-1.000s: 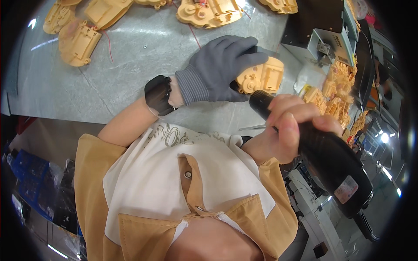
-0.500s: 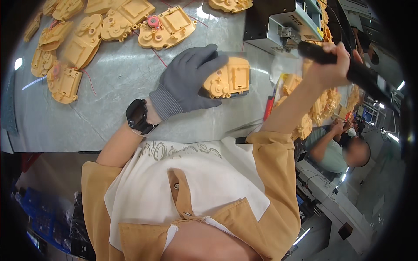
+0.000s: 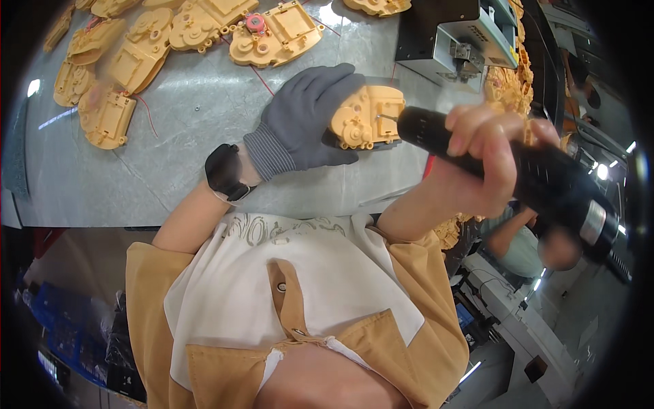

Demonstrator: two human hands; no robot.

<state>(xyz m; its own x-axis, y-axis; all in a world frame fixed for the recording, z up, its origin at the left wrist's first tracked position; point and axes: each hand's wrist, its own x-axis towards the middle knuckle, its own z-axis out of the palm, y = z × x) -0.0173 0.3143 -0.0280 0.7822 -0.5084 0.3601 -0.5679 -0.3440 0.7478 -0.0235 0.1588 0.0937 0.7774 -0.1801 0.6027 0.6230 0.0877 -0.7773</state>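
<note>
My left hand (image 3: pixel 306 119), in a grey knit glove with a black watch at the wrist, grips a yellow plastic gearbox part (image 3: pixel 371 116) against the grey table (image 3: pixel 170 170). My bare right hand (image 3: pixel 487 153) is wrapped around a black electric screwdriver (image 3: pixel 531 180). The screwdriver's thin bit touches the right side of the yellow part.
Several more yellow plastic parts (image 3: pixel 204 27) with red wires lie across the far left of the table. A black and grey machine (image 3: pixel 456 34) stands at the far right. A heap of yellow parts (image 3: pixel 507 85) sits beside it. Another person (image 3: pixel 524 242) works at lower right.
My right hand swung the screwdriver up and away to the right, then brought it back down so its bit meets the yellow part. My left hand kept hold of the part.
</note>
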